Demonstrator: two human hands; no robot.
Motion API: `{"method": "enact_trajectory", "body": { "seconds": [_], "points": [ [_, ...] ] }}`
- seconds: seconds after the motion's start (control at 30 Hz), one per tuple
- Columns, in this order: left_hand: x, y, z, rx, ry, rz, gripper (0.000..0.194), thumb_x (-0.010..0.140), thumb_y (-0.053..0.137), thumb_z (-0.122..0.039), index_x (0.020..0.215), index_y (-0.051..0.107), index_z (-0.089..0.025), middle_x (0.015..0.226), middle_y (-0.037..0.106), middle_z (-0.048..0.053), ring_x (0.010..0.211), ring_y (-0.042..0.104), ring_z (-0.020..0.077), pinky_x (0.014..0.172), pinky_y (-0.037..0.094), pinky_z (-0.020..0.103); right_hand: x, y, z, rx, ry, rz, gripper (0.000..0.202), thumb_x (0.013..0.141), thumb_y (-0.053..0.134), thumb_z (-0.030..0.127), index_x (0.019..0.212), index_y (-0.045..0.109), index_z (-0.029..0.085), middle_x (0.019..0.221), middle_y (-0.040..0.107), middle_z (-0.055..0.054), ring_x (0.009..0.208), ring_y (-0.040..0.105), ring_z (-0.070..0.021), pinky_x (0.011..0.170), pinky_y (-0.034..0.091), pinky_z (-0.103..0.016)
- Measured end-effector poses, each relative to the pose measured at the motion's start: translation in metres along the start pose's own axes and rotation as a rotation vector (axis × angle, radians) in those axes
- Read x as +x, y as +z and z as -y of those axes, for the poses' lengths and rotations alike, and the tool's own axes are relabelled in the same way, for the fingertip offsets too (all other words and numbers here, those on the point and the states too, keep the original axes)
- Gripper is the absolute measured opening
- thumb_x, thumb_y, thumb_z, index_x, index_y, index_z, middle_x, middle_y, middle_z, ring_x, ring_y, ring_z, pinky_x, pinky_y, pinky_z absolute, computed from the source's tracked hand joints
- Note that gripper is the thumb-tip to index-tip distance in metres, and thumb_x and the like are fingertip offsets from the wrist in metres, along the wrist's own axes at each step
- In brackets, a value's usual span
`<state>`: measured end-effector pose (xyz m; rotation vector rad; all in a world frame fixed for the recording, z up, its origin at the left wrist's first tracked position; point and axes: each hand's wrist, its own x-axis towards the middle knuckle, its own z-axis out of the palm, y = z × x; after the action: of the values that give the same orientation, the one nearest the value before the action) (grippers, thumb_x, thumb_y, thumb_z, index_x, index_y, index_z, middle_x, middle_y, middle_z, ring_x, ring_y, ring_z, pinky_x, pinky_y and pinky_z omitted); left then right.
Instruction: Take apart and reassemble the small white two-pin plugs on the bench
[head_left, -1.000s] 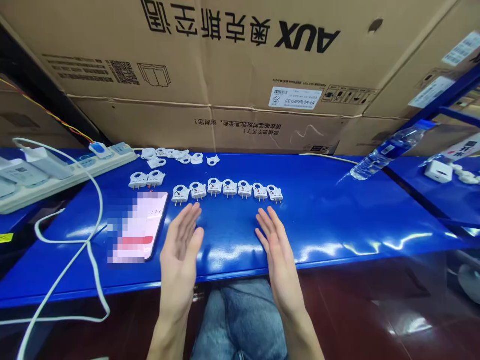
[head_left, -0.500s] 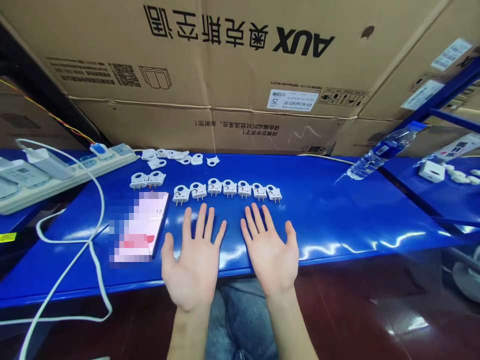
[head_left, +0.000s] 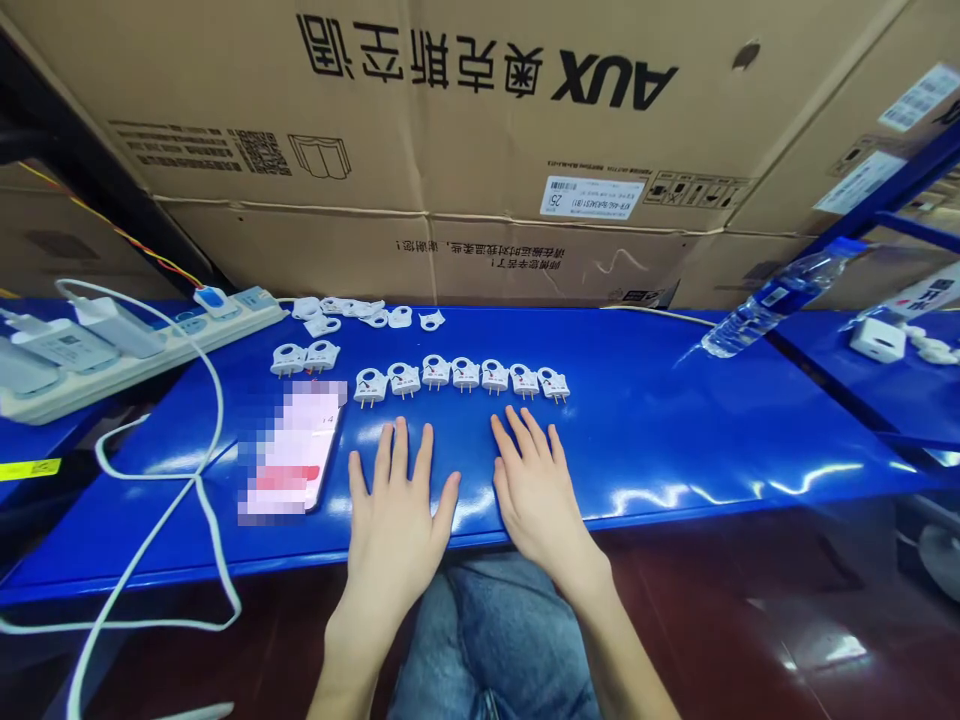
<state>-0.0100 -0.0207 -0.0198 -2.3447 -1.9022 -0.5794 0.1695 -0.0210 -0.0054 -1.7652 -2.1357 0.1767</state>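
My left hand (head_left: 395, 510) lies palm down at the front of the blue table (head_left: 675, 420), fingers spread, with nothing in it. Beside it, my right hand (head_left: 536, 490) is also palm down and empty, fingers stretched forward. Just beyond my fingertips runs a row of several white two-pin plugs (head_left: 465, 374) with ring-shaped tops, pins pointing toward me. Two more such plugs (head_left: 321, 356) stand further left. Behind them is a loose cluster of white ring-shaped plastic pieces (head_left: 322, 325). A phone (head_left: 296, 450) with a partly blurred screen lies left of my left hand.
A power strip (head_left: 247, 305) with chargers plugged in stands at the left, and a white cable (head_left: 214, 520) loops over the table's front edge. A water bottle (head_left: 780, 297) leans at the right. Large cardboard boxes (head_left: 480, 140) wall off the back.
Both hands have turned over from palms up to palms down, staying over the table's front edge. The view has shifted slightly; the plugs keep their arrangement.
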Motion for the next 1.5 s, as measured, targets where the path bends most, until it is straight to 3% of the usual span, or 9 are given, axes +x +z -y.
{"method": "enact_trajectory", "body": {
  "seconds": [0.23,0.37,0.43,0.6,0.77,0.9,1.13,1.5],
  "points": [
    [0.002,-0.005,-0.002,-0.07,-0.051,-0.025,0.062,0.104,0.043,-0.049,0.155,0.049,-0.016,0.165,0.043,0.024,0.154,0.04,0.0417,0.124,0.027,0.072,-0.001,-0.002,0.001,-0.035,0.015,0.032,0.058,0.11,0.035,0.036,0.163,0.042,0.011,0.172,0.033,-0.015,0.162,0.026,-0.0338,0.129,0.026,-0.065],
    [0.022,-0.014,0.003,-0.124,-0.2,-0.125,0.059,0.103,0.047,-0.048,0.152,0.051,-0.017,0.168,0.04,0.021,0.146,0.049,0.0434,0.114,0.045,0.063,-0.001,-0.001,0.0,-0.01,0.011,0.009,0.059,0.11,0.037,0.04,0.162,0.044,0.014,0.17,0.037,-0.014,0.161,0.028,-0.0336,0.129,0.026,-0.065],
    [0.036,-0.016,0.008,-0.143,-0.226,-0.168,0.057,0.103,0.045,-0.045,0.15,0.052,-0.014,0.166,0.041,0.022,0.145,0.049,0.0431,0.115,0.045,0.061,-0.002,0.0,0.0,0.001,0.01,-0.008,0.058,0.11,0.038,0.041,0.162,0.044,0.015,0.169,0.039,-0.014,0.161,0.03,-0.0333,0.129,0.027,-0.065],
    [0.054,-0.014,0.021,-0.073,-0.211,-0.138,0.057,0.102,0.043,-0.045,0.146,0.055,-0.009,0.156,0.054,0.023,0.135,0.053,0.046,0.109,0.047,0.064,-0.002,0.001,-0.001,0.016,0.014,-0.021,0.057,0.11,0.038,0.041,0.161,0.046,0.016,0.168,0.042,-0.014,0.16,0.032,-0.0329,0.129,0.026,-0.064],
    [0.044,-0.017,0.017,-0.106,-0.226,-0.167,0.051,0.103,0.041,-0.042,0.141,0.059,-0.013,0.146,0.063,0.021,0.132,0.055,0.0433,0.108,0.047,0.063,-0.002,-0.001,0.0,0.024,0.018,-0.027,0.056,0.11,0.038,0.04,0.16,0.047,0.015,0.167,0.043,-0.014,0.16,0.033,-0.0326,0.129,0.027,-0.064],
    [0.025,-0.025,0.004,-0.157,-0.24,-0.174,0.047,0.103,0.043,-0.041,0.141,0.06,-0.017,0.143,0.066,0.016,0.13,0.057,0.0397,0.111,0.047,0.06,-0.002,-0.002,0.0,0.021,0.028,-0.003,0.057,0.11,0.038,0.04,0.161,0.046,0.013,0.168,0.041,-0.015,0.16,0.031,-0.0326,0.13,0.026,-0.063],
    [-0.007,-0.028,-0.02,-0.232,-0.237,-0.178,0.042,0.103,0.049,-0.038,0.14,0.061,-0.023,0.142,0.067,0.012,0.127,0.059,0.0383,0.102,0.053,0.057,-0.002,-0.003,0.0,0.024,0.027,-0.002,0.057,0.11,0.039,0.04,0.16,0.046,0.013,0.169,0.04,-0.015,0.16,0.031,-0.0324,0.13,0.025,-0.063],
    [-0.004,-0.013,-0.025,-0.383,-0.12,-0.278,0.025,0.101,0.057,-0.026,0.124,0.066,-0.024,0.122,0.075,0.007,0.113,0.066,0.0279,0.1,0.053,0.045,-0.003,0.0,-0.002,0.075,0.036,-0.04,0.052,0.109,0.045,0.038,0.155,0.053,0.015,0.165,0.047,-0.013,0.159,0.034,-0.0315,0.131,0.025,-0.06]
  ]
}}
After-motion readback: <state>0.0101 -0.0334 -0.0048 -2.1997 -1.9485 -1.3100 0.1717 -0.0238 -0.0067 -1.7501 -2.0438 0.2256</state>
